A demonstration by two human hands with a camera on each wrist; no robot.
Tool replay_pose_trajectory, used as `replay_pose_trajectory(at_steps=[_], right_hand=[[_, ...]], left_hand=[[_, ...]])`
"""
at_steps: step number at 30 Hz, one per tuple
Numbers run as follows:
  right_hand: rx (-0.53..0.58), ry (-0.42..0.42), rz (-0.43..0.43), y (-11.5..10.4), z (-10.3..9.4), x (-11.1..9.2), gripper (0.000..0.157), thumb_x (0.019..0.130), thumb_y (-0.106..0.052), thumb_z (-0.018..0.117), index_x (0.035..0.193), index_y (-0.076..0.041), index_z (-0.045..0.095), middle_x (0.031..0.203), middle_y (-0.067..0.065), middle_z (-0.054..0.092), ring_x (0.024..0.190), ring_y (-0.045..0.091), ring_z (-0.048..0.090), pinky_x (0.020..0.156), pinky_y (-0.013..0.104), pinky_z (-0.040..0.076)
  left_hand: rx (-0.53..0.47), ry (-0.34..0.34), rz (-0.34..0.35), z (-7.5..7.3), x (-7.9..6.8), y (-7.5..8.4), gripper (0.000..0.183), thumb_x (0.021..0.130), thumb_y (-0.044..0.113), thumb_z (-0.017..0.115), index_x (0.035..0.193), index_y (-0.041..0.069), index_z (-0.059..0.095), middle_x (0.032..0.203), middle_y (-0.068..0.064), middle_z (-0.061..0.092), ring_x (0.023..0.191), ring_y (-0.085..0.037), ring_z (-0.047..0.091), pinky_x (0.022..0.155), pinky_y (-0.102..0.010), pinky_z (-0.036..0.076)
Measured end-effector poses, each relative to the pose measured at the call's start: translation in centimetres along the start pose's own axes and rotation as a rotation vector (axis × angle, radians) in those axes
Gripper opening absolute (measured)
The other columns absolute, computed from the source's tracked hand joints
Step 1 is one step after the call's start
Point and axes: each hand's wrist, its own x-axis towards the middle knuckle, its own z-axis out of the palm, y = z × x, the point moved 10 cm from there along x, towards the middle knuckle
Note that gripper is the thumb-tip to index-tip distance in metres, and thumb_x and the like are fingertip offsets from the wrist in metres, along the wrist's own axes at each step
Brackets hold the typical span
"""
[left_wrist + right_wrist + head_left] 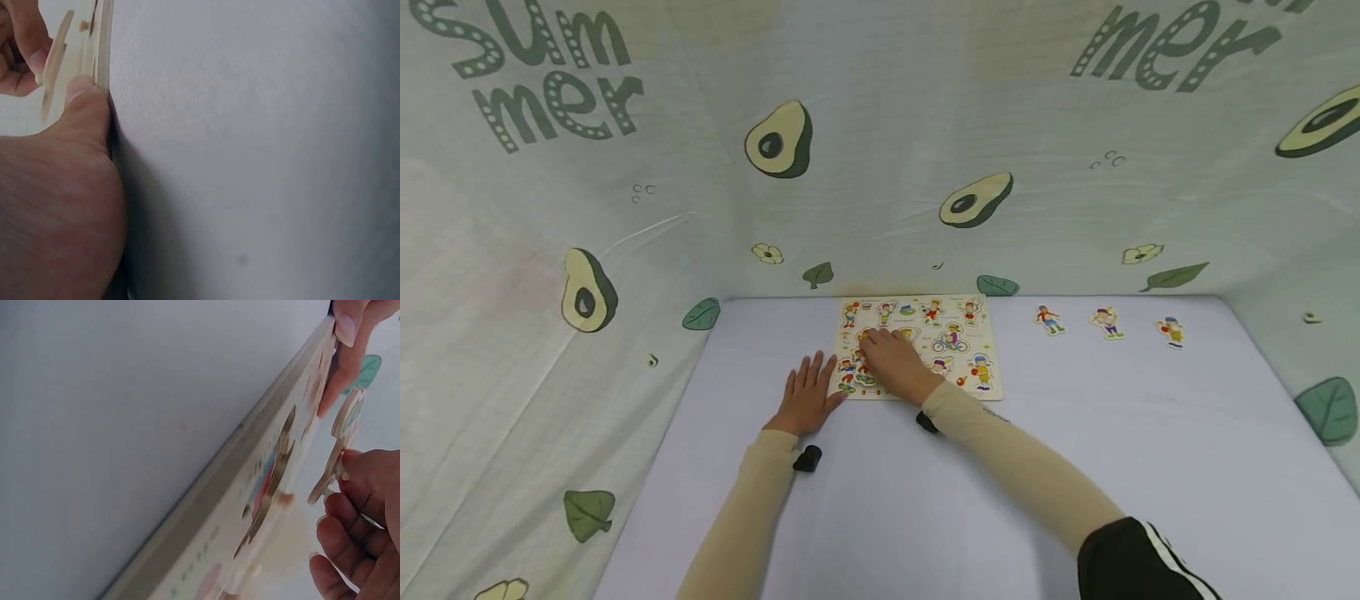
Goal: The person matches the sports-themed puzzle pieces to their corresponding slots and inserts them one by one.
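A wooden picture puzzle board (995, 387) with children's figures lies at the back of the table. My right hand (897, 364) is over its left part and pinches a wooden figure piece (331, 467) between thumb and finger. The piece is tilted and raised off the board in the right wrist view; its edge also shows in the left wrist view. My left hand (807, 396) rests with fingers spread at the board's left edge, its thumb (84, 100) touching the corner. The right hand hides some of the board's middle.
Three loose figure pieces lie right of the board: one near it (1049, 320), a middle one (1107, 323) and a far one (1170, 332). A patterned cloth (865, 125) with avocados and leaves hangs behind and beside the white table (1112, 433).
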Motion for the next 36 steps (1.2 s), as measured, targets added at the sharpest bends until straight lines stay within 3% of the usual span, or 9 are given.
replay_pose_trajectory(at_steps=[8,14,24,36], right_hand=[[0.038,-0.055,0.019,-0.4,1.1,0.9,0.019,0.109,-0.020,0.062,0.123,-0.007,0.065,0.127,0.008,0.065,0.122,0.026,0.063,0.106,0.043,0.051],[0.035,-0.051,0.005,-1.0,1.4,1.5,0.019,0.107,-0.018,0.065,0.121,-0.005,0.066,0.129,0.010,0.066,0.126,0.026,0.061,0.105,0.044,0.051],[-0.054,-0.106,0.022,-1.9,2.6,2.4,0.024,0.108,-0.021,0.064,0.124,-0.005,0.070,0.124,0.008,0.069,0.118,0.024,0.065,0.101,0.041,0.054],[-0.108,-0.161,0.013,-2.7,2.6,2.5,0.027,0.108,-0.023,0.065,0.128,-0.005,0.070,0.130,0.008,0.069,0.124,0.024,0.064,0.108,0.041,0.051]], left_hand=[[-0.005,-0.006,0.010,-0.3,-0.2,0.3,0.078,0.111,0.045,0.050,0.170,0.007,0.015,0.177,-0.022,0.001,0.162,-0.046,-0.004,0.128,-0.065,0.001],[-0.016,0.005,0.032,0.0,0.0,0.1,0.079,0.111,0.046,0.049,0.170,0.007,0.014,0.177,-0.022,0.000,0.162,-0.046,-0.004,0.128,-0.065,0.000],[-0.023,0.013,0.032,0.3,0.2,-0.4,0.080,0.111,0.048,0.049,0.171,0.009,0.014,0.177,-0.021,0.000,0.163,-0.045,-0.004,0.129,-0.065,0.000],[-0.010,0.021,0.038,0.5,0.5,-0.6,0.079,0.111,0.048,0.050,0.170,0.008,0.016,0.177,-0.022,0.003,0.162,-0.046,-0.001,0.128,-0.066,0.003]])
